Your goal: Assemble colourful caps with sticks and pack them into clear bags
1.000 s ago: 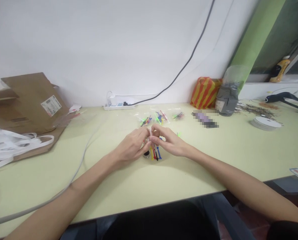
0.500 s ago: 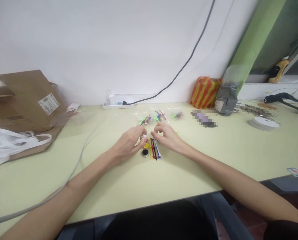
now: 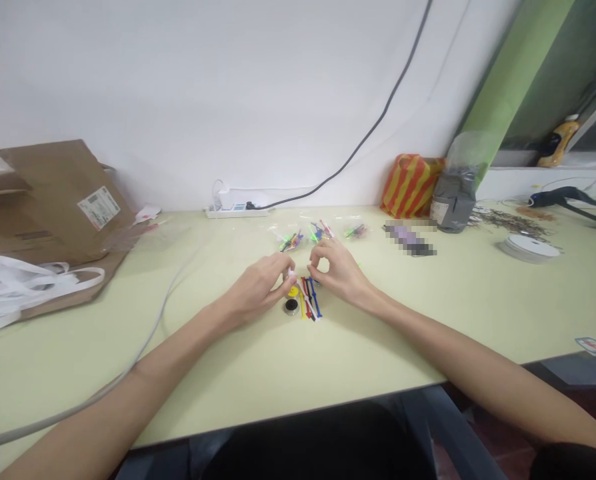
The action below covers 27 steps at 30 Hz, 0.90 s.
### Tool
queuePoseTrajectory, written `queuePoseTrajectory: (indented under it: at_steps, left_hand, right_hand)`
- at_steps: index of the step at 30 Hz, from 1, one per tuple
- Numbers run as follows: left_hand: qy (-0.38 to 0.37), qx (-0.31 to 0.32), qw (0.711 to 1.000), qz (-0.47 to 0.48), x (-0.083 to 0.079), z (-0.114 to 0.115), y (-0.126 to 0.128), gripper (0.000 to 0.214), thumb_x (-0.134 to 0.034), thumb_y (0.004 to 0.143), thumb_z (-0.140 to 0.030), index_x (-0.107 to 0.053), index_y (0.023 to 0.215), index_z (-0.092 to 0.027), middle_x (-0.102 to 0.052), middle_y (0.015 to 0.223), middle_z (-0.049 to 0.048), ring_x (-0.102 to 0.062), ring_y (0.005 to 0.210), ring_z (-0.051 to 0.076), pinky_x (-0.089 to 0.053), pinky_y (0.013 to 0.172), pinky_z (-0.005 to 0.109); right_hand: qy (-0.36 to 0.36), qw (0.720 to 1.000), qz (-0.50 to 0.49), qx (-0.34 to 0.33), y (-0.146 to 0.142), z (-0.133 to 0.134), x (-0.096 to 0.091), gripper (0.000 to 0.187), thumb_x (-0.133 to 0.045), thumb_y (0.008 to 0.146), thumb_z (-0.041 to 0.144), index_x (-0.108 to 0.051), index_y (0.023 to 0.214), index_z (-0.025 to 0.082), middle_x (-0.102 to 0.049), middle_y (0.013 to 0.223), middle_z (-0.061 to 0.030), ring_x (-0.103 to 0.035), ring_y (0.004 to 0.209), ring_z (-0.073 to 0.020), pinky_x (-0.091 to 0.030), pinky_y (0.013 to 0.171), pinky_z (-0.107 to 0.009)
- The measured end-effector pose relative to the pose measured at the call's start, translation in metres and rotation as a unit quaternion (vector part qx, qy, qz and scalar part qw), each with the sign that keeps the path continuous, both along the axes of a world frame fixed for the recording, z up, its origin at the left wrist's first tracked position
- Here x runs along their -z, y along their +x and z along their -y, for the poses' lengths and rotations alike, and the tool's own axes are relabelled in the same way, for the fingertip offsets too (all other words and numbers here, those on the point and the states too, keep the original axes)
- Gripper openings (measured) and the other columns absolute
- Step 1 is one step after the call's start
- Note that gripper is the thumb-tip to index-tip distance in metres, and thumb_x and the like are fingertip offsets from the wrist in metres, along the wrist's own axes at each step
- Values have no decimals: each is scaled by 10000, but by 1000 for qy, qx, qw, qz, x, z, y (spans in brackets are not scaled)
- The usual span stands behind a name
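Observation:
My left hand (image 3: 257,288) pinches a small white piece (image 3: 291,273) between thumb and fingertips, just above a yellow round part (image 3: 292,291). A black ring-shaped part (image 3: 291,307) lies just below that yellow part on the table. My right hand (image 3: 339,268) hovers with curved, parted fingers over a loose bunch of thin red, blue, yellow and black plastic sticks (image 3: 309,299). It shows nothing in its grip. Behind the hands lie several small clear bags of colourful parts (image 3: 291,241).
The pale green table (image 3: 228,353) holds a white power strip (image 3: 237,212) with a dark cable, a grey cable, and a cardboard sheet (image 3: 53,207) with white plastic straps at left. At right stand a striped orange bag (image 3: 411,186), a grey bag (image 3: 453,200) and a white roll (image 3: 529,249).
My hands have moved apart from their close position over the sticks. My right hand has drawn back to the right, and the sticks now lie fanned at varied angles.

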<state>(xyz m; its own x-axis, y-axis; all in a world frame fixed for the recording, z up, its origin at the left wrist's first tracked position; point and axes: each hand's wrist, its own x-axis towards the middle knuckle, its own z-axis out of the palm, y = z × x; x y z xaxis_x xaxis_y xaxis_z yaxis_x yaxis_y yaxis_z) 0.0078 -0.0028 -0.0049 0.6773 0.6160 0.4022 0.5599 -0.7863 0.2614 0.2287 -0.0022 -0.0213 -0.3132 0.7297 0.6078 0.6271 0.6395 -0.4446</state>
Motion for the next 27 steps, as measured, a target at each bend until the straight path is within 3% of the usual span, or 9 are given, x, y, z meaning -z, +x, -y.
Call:
queuePoseTrajectory:
  at_steps: [6,13,19,27]
  left_hand:
    - [25,39,999,-5,2,-3,2,156,-491,993,-332,-582,975,-207,-632,904,32,-582,810,180,-448,750,315]
    - [35,9,998,52,6,-4,0,157,-593,960,-324,-555,1079,-228,-624,868,-1,-599,778,162,-449,722,301]
    - [26,-12,994,101,4,-2,-1,265,-656,920,-408,-483,868,-214,-617,809,-23,-599,711,143,-443,672,279]
    - [29,13,995,95,4,-2,-1,237,-660,919,-390,-555,818,-202,-634,778,-13,-588,697,144,-439,666,278]
  right_hand:
    - [4,1000,-24,-2,2,2,-5,151,-604,860,136,-556,736,206,-643,770,-18,-548,800,-203,-424,818,-358]
    - [-78,988,-87,-99,-4,12,-16,123,-577,955,246,-651,876,188,-691,823,-14,-614,804,-158,-445,744,-292]
    - [-142,979,-89,-114,-5,14,-18,96,-624,925,215,-713,946,185,-750,970,-39,-665,927,-168,-454,820,-310]
    - [-157,971,-90,-154,-3,13,-21,103,-653,921,250,-733,908,186,-756,933,-24,-672,882,-165,-451,835,-316]
